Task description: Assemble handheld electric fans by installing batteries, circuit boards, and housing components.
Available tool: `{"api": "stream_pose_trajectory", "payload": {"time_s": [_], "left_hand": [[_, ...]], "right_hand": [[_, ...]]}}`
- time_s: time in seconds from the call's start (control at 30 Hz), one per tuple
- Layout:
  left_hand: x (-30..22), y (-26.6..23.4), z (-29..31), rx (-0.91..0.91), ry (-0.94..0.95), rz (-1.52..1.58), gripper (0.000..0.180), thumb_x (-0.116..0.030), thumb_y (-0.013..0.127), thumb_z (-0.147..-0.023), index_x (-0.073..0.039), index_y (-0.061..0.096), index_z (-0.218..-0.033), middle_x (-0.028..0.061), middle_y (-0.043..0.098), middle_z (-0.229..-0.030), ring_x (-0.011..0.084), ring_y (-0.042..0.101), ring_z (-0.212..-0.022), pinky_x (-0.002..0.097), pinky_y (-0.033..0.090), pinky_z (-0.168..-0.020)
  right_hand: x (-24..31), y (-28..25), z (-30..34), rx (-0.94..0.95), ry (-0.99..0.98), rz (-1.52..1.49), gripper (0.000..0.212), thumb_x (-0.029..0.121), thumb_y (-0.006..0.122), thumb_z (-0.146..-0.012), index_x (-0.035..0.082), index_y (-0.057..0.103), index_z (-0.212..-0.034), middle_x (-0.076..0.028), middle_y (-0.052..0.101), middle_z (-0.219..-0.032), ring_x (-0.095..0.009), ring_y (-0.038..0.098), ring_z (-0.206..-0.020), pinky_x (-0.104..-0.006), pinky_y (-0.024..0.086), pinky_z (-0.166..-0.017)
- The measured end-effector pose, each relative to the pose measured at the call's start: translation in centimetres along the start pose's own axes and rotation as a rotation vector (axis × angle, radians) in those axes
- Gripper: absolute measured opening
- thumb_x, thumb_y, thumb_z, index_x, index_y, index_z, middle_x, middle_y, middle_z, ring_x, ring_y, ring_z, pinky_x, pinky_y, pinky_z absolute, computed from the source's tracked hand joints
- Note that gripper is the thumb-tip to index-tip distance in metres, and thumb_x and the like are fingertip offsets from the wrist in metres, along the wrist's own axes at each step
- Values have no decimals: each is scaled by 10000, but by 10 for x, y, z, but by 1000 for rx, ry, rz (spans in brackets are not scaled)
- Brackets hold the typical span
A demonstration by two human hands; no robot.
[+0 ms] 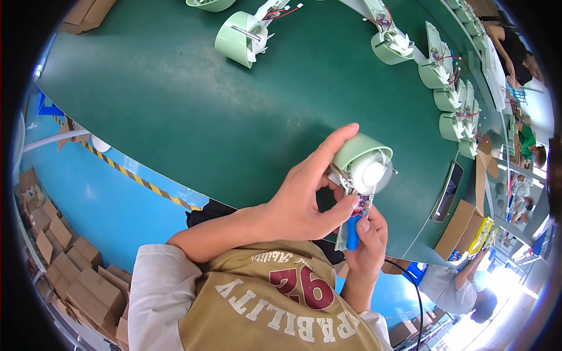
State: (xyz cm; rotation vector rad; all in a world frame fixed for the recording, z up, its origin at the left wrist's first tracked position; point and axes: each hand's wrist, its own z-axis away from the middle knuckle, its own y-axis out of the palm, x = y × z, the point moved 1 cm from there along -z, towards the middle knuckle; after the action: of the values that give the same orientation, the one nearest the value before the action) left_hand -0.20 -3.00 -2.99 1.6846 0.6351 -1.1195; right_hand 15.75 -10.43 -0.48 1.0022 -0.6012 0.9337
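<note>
A partly assembled handheld fan [358, 150] is held just above the green table's near edge, between both hands. It has a pale green round housing, a white fan wheel [371, 174], a bare circuit board [363, 203] and a blue cylindrical battery [352, 233] along its opened handle. My left hand [307, 192] grips it from the left, index finger along the housing and thumb at the board beside the battery's upper end. Around the handle's lower part closes my right hand [373, 241], thumb next to the battery. Some of its fingers are hidden behind the handle.
More open fan units [239, 40] stand along the far side of the green table [175, 111] and curve down its right. A dark flat device [448, 192] and an open cardboard box [459, 231] are at right. Boxes [96, 298] fill the floor at left. Another person [453, 289] works at lower right.
</note>
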Motion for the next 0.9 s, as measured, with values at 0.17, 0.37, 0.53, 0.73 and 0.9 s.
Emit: {"api": "stream_pose_trajectory", "payload": {"time_s": [0.17,0.37,0.53,0.73,0.9], "left_hand": [[0,0,0,-14,22,13,883,96,633,-886,25,130,-1608,151,483,-1407,165,565,-1181,292,524,-870],[-2,0,-1,-6,12,1,882,101,630,-887,28,129,-1609,147,479,-1410,172,556,-1200,291,520,-883],[2,1,0,3,-17,-40,864,98,624,-894,28,143,-1608,139,477,-1405,170,549,-1212,300,520,-905],[3,0,1,-15,-21,-130,826,79,642,-898,11,213,-1600,129,524,-1343,166,579,-1169,304,539,-902],[-7,1,-2,-2,-189,-206,818,66,669,-882,-2,261,-1588,112,566,-1269,148,605,-1084,298,559,-854]], "right_hand": [[-1,-2,1,13,23,13,459,232,692,-939,-84,569,-1249,-163,711,-1078,-208,704,-927,-335,569,-864],[4,9,0,-81,-128,203,631,296,728,-907,-108,511,-1341,-156,667,-1191,-205,684,-1009,-318,553,-892],[15,13,-3,-92,-234,419,512,26,710,-898,-111,505,-1346,-141,671,-1207,-189,657,-1103,-332,512,-967],[27,16,-6,-93,-198,777,447,-37,711,-881,-97,571,-1302,-111,714,-1116,-156,688,-1016,-298,543,-897],[31,11,-6,-61,-181,905,409,-37,703,-893,-93,599,-1285,-84,727,-1073,-115,686,-959,-265,561,-813]]}}
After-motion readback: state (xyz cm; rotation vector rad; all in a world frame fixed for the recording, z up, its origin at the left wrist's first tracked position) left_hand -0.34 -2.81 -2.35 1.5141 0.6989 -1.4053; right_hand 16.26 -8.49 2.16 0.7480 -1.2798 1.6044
